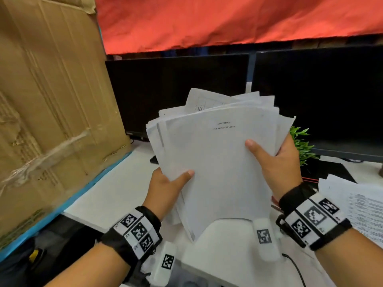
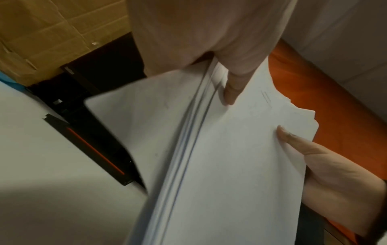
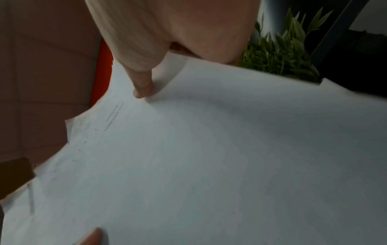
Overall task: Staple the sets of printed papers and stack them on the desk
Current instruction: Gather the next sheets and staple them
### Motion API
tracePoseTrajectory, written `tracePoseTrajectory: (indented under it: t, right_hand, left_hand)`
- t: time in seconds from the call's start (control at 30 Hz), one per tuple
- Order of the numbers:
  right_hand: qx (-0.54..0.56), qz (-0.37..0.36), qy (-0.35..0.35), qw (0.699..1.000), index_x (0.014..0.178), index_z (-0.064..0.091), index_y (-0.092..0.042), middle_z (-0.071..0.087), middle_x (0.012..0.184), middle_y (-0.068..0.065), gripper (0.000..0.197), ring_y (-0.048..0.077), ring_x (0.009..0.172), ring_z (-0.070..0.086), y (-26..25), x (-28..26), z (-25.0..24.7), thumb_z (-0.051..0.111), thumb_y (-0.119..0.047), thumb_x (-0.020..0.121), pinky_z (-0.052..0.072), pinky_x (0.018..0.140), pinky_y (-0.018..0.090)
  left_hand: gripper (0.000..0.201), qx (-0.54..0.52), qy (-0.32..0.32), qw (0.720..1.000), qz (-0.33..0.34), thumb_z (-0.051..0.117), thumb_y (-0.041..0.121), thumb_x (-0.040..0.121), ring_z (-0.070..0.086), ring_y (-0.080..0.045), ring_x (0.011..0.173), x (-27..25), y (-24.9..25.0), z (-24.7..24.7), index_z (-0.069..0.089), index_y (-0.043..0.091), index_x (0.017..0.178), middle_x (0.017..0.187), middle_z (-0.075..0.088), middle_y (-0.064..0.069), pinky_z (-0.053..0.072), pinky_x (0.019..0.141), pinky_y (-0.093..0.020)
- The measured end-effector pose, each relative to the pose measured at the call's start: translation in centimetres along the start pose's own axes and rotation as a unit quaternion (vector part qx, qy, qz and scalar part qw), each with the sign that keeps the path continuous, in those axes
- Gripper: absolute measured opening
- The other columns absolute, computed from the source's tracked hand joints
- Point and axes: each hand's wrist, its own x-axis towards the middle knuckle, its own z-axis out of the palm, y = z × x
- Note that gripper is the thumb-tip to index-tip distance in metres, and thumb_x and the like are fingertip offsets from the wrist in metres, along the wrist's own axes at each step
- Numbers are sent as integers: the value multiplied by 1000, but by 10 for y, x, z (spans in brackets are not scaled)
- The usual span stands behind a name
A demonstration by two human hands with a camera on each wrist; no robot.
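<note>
Both thumbs press on the top sheet of the papers (image 1: 215, 162); the left hand (image 1: 165, 189) pinches the near left edge, the right hand (image 1: 277, 162) the right edge. The other fingers of both hands are hidden behind the sheets, so their lie cannot be told. The papers are held up above the white counter (image 1: 116, 191), fanned unevenly, their near edge drooping. Two short lines of print on the top sheet are too small to read. More printed sheets (image 1: 360, 206) lie on the counter at right, cut off by the frame. Behind stand two dark monitors (image 1: 176, 94), a plant (image 1: 302, 146) partly hidden by the right hand, and a cardboard box (image 1: 51, 100) at left.
</note>
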Motion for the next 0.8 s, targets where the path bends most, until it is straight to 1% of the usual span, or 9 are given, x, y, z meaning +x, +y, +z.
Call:
tracePoseTrajectory:
  t: [0.07,0.2,0.3,0.37,0.43,0.5,0.6,0.67,0.8]
  right_hand:
    - [4,-22,14,1000,122,50,-25,64,116,-11,51,0,102,64,-6,7,-1,77,-26,79,57,80,22]
    - [-1,-40,28,999,126,41,-22,58,117,-1,58,9,101,63,-11,18,-4,73,-36,79,57,73,23]
    - [28,-9,-6,1000,132,38,-21,58,115,-4,66,4,94,65,-11,20,-3,68,-42,77,56,68,18]
    - [31,-7,-45,999,130,40,-24,59,115,-7,65,-1,93,65,-12,20,0,68,-41,74,55,70,17]
    - [29,-8,-60,998,132,41,-24,59,119,-6,68,0,99,65,-13,24,1,70,-42,73,55,73,18]
    - [29,-3,-44,999,138,38,-25,57,126,-2,81,9,106,64,-13,28,0,74,-52,71,57,79,27]
    - [11,2,9,1000,137,38,-31,53,131,-1,86,14,110,62,-15,31,-4,73,-63,66,58,82,32]
    - [4,1,1,1000,135,40,-30,54,129,0,82,14,108,63,-16,32,-6,74,-61,66,58,78,29]
    - [9,40,-95,995,132,48,-21,63,122,0,75,12,104,66,-19,32,-5,78,-44,67,58,80,29]
  left_hand:
    - [29,-5,0,1000,14,79,14,78,71,-6,91,2,4,0,68,27,102,98,75,10,55,77,-22]
    - [67,-30,-48,998,24,91,27,62,69,-11,101,4,10,-5,60,24,122,112,71,5,58,81,-31]
    - [61,-14,-80,996,25,85,23,62,68,-11,101,1,17,-3,60,26,118,109,72,6,58,81,-30]
    - [57,-1,-94,995,33,85,20,63,69,-10,98,1,20,1,61,28,113,105,72,8,59,77,-27]
    - [64,-13,-96,995,38,92,22,59,69,-10,99,3,20,2,61,26,115,107,72,7,58,78,-27]
    - [66,-27,-90,995,38,90,26,59,68,-11,102,5,20,3,60,26,118,111,71,5,59,81,-30]
    - [49,-32,-59,997,44,86,14,71,69,-6,95,4,17,5,62,29,111,104,73,6,58,77,-24]
    - [42,-44,-36,997,46,81,9,74,70,-4,90,3,17,6,63,28,107,100,73,7,57,72,-20]
    - [52,-39,-75,996,24,85,15,70,69,-13,101,-1,14,7,63,22,116,110,73,3,58,82,-30]
